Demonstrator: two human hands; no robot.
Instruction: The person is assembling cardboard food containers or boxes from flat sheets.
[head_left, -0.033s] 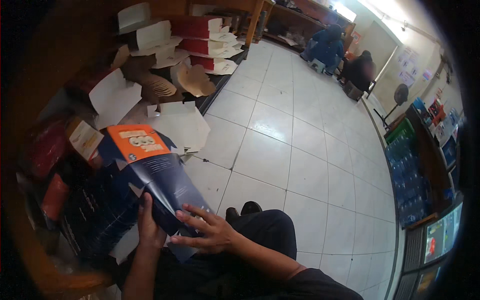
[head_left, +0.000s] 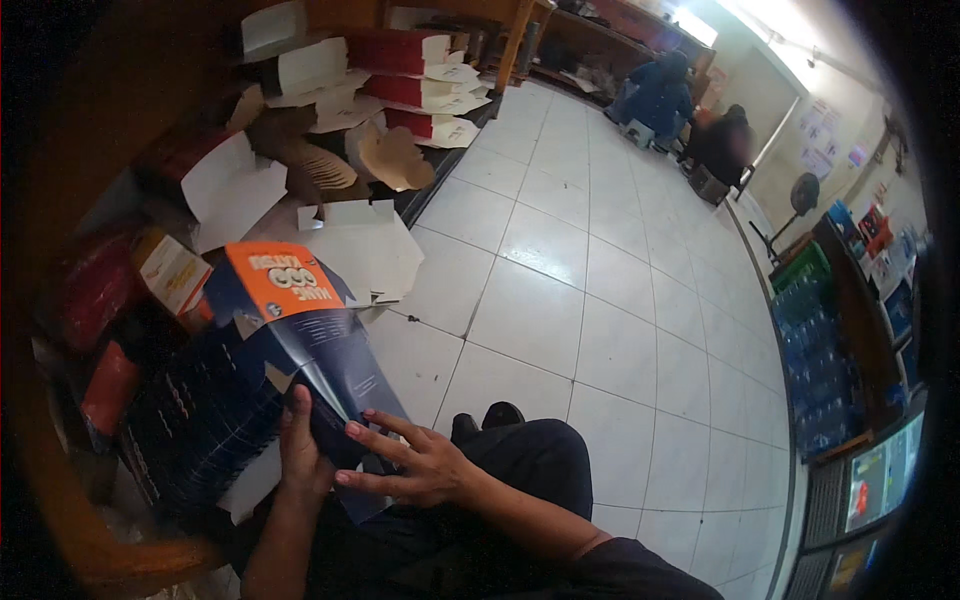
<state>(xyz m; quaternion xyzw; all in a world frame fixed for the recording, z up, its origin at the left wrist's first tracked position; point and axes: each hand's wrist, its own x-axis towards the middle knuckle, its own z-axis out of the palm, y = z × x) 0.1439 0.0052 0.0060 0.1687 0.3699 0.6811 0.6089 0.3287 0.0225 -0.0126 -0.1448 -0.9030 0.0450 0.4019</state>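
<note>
Since the earlier frame the navy-and-orange carton point(head_left: 330, 345) has shifted slightly, its navy side panel drawing in a little toward the right hand point(head_left: 425, 468), while both hands keep nearly the same pose. The left hand point(head_left: 303, 450) grips the carton's near part, thumb raised along it, and the right hand lies with fingers spread over the navy panel. The carton's long axis runs ahead and leftward from the hands to its orange end panel point(head_left: 285, 278), which is nearer the left hand, beside a navy carton stack point(head_left: 190, 420).
</note>
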